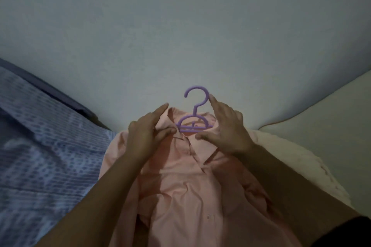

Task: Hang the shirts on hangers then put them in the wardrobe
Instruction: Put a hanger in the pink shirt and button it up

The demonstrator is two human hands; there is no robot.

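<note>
The picture is dim and a little soft, with dark corners, strongly curved edges, and weak shadows under the arms.

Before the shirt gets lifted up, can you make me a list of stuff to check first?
1. Hanger inside the shirt neck: ok, its bar sits in the collar opening and the hook pokes out the top.
2. Both shoulders sitting on the hanger arms: cannot tell, the cloth and hands hide the ends.
3. Left hand on the collar: ok, thumb and finger pinch the left collar edge.
4. Right hand ready to lift: not ok, its fingers are straight, one fingertip only touching the hook.
5. Buttons done up: cannot tell, the front placket looks partly open near the top.
6. Wardrobe to hang it in: cannot tell, none in view.
</note>
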